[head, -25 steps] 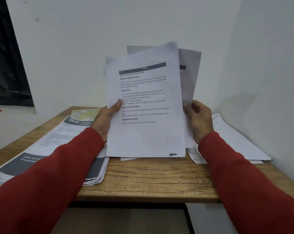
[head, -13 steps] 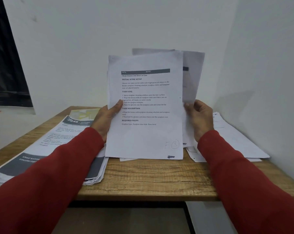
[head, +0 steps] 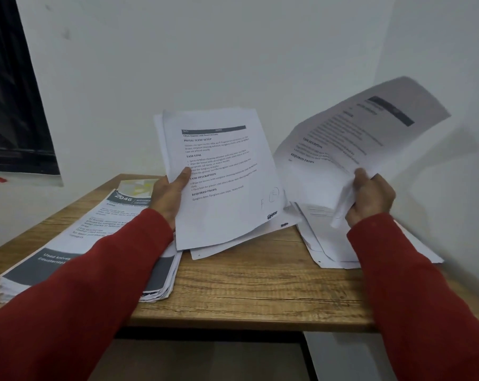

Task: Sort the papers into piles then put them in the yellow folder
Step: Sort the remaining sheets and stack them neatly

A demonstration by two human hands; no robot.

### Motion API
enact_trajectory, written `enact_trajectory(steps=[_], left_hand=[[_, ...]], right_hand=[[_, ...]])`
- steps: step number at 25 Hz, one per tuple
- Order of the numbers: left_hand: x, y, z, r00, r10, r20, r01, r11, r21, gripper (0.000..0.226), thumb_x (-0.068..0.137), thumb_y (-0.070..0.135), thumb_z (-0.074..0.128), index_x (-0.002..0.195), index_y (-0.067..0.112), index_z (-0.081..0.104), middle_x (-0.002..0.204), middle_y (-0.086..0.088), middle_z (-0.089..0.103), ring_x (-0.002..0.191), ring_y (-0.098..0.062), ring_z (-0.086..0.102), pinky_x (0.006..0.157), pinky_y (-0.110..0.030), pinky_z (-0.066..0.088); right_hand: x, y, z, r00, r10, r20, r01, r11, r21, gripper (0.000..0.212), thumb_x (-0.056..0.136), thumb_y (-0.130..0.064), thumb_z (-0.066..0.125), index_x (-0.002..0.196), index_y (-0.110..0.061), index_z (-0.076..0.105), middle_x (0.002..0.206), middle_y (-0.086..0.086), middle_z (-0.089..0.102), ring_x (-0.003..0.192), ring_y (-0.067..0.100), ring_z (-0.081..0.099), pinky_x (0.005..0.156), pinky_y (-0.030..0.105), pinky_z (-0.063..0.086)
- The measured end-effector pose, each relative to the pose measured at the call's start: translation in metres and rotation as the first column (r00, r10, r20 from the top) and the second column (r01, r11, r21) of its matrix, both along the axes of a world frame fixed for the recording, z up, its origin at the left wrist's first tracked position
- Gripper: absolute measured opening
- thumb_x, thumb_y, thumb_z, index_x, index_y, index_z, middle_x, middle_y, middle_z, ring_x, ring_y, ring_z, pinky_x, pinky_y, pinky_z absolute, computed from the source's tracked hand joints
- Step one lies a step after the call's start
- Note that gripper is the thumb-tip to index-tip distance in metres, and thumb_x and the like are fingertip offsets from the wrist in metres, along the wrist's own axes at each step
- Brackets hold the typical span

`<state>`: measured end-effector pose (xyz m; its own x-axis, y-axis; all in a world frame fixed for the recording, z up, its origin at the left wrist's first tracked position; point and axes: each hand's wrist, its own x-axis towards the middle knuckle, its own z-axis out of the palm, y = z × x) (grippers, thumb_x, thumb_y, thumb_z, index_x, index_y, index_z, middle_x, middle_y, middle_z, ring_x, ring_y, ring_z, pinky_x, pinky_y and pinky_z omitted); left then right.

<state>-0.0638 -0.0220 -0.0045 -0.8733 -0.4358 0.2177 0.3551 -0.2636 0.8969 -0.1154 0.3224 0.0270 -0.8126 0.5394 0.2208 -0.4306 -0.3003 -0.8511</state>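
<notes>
Two piles of paper lay on a wooden table (head: 249, 292) pushed into the corner of white walls (head: 233, 64), with a dark window (head: 13, 92) at the far left. The thick stack (head: 76, 248) sat at the near left, its edge close to the table's front rim; its top page bore a grey band and the number "2946". The thinner pile (head: 323, 243) lay at the right, against the right wall, and its corner overhung the front edge slightly. Bare wood showed between the piles and along the front edge.

The left hand (head: 168, 196), in a red sleeve (head: 76, 303), gripped a few sheets (head: 222, 177) upright over the middle of the table, thumb on the front page. That page read "INITIAL SCENE SETUP", "TASK GOAL", "TASK DESCRIPTION" and "REQUIRED PROPS", with a handwritten "F" and a circled mark near its lower corner.

The right hand (head: 370, 199) had its fingers curled round a single sheet (head: 356, 138), blurred, tilted toward the right wall above the thinner pile; "REQUIRED PROPS" was legible on it. The held sheets and this sheet were apart.
</notes>
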Motion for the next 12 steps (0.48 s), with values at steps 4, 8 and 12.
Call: enact_trajectory(steps=[4,8,12], left_hand=[[0.0,-0.004,0.0,0.958,-0.285,-0.013,0.285,0.954,0.092,0.045,0.095,0.03,0.065,0.133,0.008,0.061,0.128,-0.014,0.067,0.118,-0.034,0.065,0.099,-0.052,0.052],[0.005,0.002,0.003,0.916,-0.398,-0.039,0.4,0.913,0.081,0.046,0.098,0.029,0.057,0.139,0.008,0.057,0.133,-0.015,0.064,0.119,-0.033,0.064,0.098,-0.05,0.053],[0.01,0.005,0.007,0.904,-0.425,-0.05,0.428,0.898,0.097,0.046,0.099,0.028,0.054,0.14,0.007,0.055,0.134,-0.015,0.063,0.117,-0.031,0.065,0.091,-0.046,0.057]], right_hand=[[0.002,0.001,0.0,0.995,-0.082,-0.054,0.088,0.991,0.103,0.049,0.09,-0.006,0.064,0.058,-0.02,0.028,0.051,-0.013,0.026,0.05,0.006,0.027,0.05,0.019,0.03],[0.007,-0.015,-0.001,0.997,-0.048,-0.055,0.064,0.936,0.345,0.041,0.088,-0.015,0.061,0.054,-0.018,0.04,0.048,-0.016,0.036,0.048,0.003,0.033,0.051,0.02,0.032],[0.013,-0.039,-0.008,0.973,0.226,0.042,-0.218,0.851,0.477,0.007,0.089,-0.015,0.068,0.092,-0.013,0.075,0.087,-0.001,0.078,0.076,0.018,0.073,0.07,0.029,0.058]])
